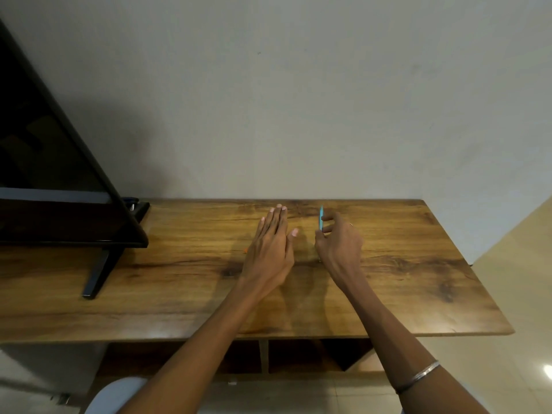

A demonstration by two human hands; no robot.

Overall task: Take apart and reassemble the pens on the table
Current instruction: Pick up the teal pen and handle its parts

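Observation:
My right hand [339, 240] pinches a thin turquoise pen part [321, 218] between thumb and fingers, holding it roughly upright over the far middle of the wooden table [179, 279]. My left hand [270, 249] lies flat just to its left, fingers straight and together, palm down over the tabletop. A small orange bit [245, 250] peeks out at the left edge of my left hand; what lies under the palm is hidden. Most of the pen part's lower end is covered by my right fingers.
A dark flat screen [53, 174] on a black stand [98, 271] fills the table's left end. A plain wall runs along the table's far edge. Open shelves [298, 357] sit under the near edge, and pale floor tiles [522, 294] lie to the right.

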